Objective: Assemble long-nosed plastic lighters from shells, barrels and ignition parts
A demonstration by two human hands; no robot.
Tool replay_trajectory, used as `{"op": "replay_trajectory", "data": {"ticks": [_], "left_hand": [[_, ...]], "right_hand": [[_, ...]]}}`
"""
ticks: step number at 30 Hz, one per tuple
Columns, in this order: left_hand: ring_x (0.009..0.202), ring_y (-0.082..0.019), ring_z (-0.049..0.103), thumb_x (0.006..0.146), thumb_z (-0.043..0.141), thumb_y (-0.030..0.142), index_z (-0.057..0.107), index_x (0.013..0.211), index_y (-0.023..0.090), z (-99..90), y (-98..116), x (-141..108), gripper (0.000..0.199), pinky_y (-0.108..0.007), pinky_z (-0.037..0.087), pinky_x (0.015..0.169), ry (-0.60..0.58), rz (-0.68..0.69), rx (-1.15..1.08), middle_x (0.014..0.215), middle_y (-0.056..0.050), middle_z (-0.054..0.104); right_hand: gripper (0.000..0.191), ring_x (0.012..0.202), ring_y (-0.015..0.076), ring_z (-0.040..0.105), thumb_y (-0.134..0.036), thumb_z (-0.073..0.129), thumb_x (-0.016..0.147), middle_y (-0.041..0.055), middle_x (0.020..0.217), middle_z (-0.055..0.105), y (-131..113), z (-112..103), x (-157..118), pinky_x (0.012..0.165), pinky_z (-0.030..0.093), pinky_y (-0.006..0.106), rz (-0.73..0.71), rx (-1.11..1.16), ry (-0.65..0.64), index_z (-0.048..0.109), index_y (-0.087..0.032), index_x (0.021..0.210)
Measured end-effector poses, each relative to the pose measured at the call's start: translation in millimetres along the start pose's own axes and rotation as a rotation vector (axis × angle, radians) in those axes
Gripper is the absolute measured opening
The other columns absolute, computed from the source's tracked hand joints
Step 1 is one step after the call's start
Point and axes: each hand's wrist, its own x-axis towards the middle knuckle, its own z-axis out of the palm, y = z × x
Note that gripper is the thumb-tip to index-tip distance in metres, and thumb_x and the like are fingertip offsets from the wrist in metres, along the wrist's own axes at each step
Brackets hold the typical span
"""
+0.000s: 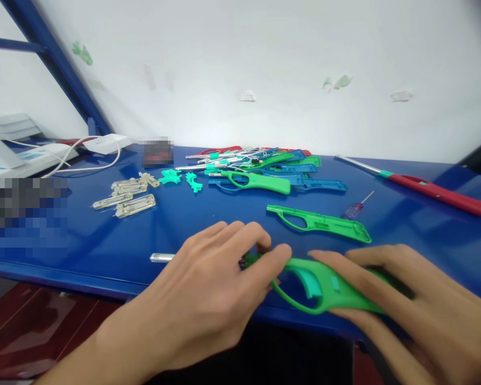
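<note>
A green long-nosed gas lighter (332, 286) lies across both hands at the table's front edge, its turquoise trigger (310, 282) showing inside the loop. My right hand (417, 305) is closed around the handle end. My left hand (220, 289) pinches the front of the body, where the metal nozzle (161, 258) sticks out to the left. The fingers hide the joint between nozzle and body. Just beyond the hands lies a green half shell (324, 224), inner side up, with a small screwdriver (356, 208) behind it.
Lighter shells and metal nozzles (260, 166) are heaped at the back. Clear fuel tanks (134, 203) and turquoise triggers (170, 176) lie left of them. A red lighter (436, 192) rests at right. A white cable (92, 168) curls at far left, near the wall (240, 64).
</note>
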Motion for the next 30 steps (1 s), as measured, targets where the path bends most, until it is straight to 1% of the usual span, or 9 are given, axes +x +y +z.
{"op": "replay_trajectory", "data": {"ticks": [3, 6, 9, 12, 17, 20, 23, 26, 30], "left_hand": [[0.116, -0.023, 0.082, 0.112, 0.051, 0.011, 0.067, 0.153, 0.021, -7.3, 3, -2, 0.045, -0.043, 0.066, 0.108, -0.075, -0.076, -0.157, 0.135, -0.008, 0.08], [0.12, -0.025, 0.083, 0.119, 0.058, 0.029, 0.074, 0.147, 0.022, -4.4, 4, -2, 0.033, -0.045, 0.065, 0.118, -0.062, -0.156, -0.248, 0.132, -0.006, 0.084], [0.11, -0.025, 0.085, 0.123, 0.067, 0.042, 0.08, 0.137, 0.022, 8.7, 3, -2, 0.028, -0.042, 0.069, 0.104, -0.033, -0.189, -0.287, 0.122, -0.004, 0.087], [0.096, -0.021, 0.082, 0.121, 0.071, 0.027, 0.082, 0.13, 0.019, 21.8, 1, -1, 0.017, -0.034, 0.067, 0.086, 0.055, -0.156, -0.367, 0.112, -0.003, 0.085], [0.088, -0.02, 0.078, 0.119, 0.068, 0.015, 0.079, 0.129, 0.01, 28.1, 3, -1, 0.015, -0.033, 0.063, 0.077, 0.203, -0.049, -0.291, 0.108, -0.007, 0.084], [0.088, -0.02, 0.078, 0.121, 0.063, 0.012, 0.077, 0.127, 0.011, 27.1, 5, 0, 0.016, -0.036, 0.064, 0.078, 0.209, -0.021, -0.204, 0.106, -0.007, 0.084], [0.085, -0.02, 0.078, 0.122, 0.058, 0.012, 0.076, 0.125, 0.012, 25.9, 7, 0, 0.019, -0.036, 0.064, 0.076, 0.213, 0.003, -0.101, 0.103, -0.006, 0.084], [0.081, -0.018, 0.077, 0.121, 0.056, 0.01, 0.076, 0.124, 0.014, 23.1, 9, -4, 0.021, -0.033, 0.064, 0.073, 0.208, 0.011, -0.033, 0.098, -0.003, 0.084], [0.084, -0.019, 0.079, 0.117, 0.062, 0.009, 0.075, 0.135, 0.016, 11.2, 13, -12, 0.023, -0.033, 0.067, 0.073, 0.136, 0.027, 0.003, 0.1, -0.003, 0.085]], "right_hand": [[0.06, 0.098, 0.0228, 0.076, -0.023, 0.066, 0.118, 0.0065, 0.126, 0.075, 4, 6, -4, 0.079, 0.062, 0.035, -0.027, -0.084, 0.036, 0.061, -0.031, 0.177], [0.07, 0.098, 0.0249, 0.072, -0.013, 0.067, 0.115, 0.0071, 0.126, 0.074, 5, 9, -6, 0.087, 0.06, 0.039, -0.044, -0.165, 0.078, 0.057, -0.036, 0.18], [0.076, 0.107, 0.0273, 0.071, -0.003, 0.06, 0.112, 0.0074, 0.132, 0.078, 7, 7, -5, 0.096, 0.059, 0.04, -0.082, -0.197, 0.066, 0.057, -0.035, 0.181], [0.072, 0.11, 0.0281, 0.07, -0.004, 0.06, 0.112, 0.0076, 0.133, 0.079, 6, 4, -3, 0.098, 0.057, 0.041, -0.129, -0.188, 0.052, 0.059, -0.031, 0.179], [0.045, 0.105, 0.0273, 0.071, -0.017, 0.069, 0.116, 0.0058, 0.123, 0.082, -6, 3, 5, 0.097, 0.055, 0.043, -0.065, -0.061, 0.045, 0.073, -0.025, 0.16], [0.032, 0.101, 0.0257, 0.07, -0.016, 0.066, 0.118, 0.0049, 0.117, 0.082, -12, 3, 8, 0.095, 0.054, 0.042, -0.068, -0.055, 0.075, 0.077, -0.021, 0.148], [0.03, 0.1, 0.0246, 0.072, -0.014, 0.07, 0.116, 0.005, 0.115, 0.082, -15, 6, 3, 0.094, 0.056, 0.042, -0.05, -0.052, 0.105, 0.078, -0.017, 0.146], [0.033, 0.101, 0.0213, 0.078, -0.015, 0.072, 0.116, 0.0032, 0.119, 0.081, -18, 12, -7, 0.099, 0.059, 0.039, 0.041, -0.02, 0.107, 0.079, -0.023, 0.147], [0.033, 0.107, 0.0196, 0.085, -0.019, 0.072, 0.118, -0.001, 0.13, 0.088, -20, 19, -19, 0.106, 0.06, 0.038, 0.102, 0.013, 0.14, 0.08, -0.029, 0.149]]}}
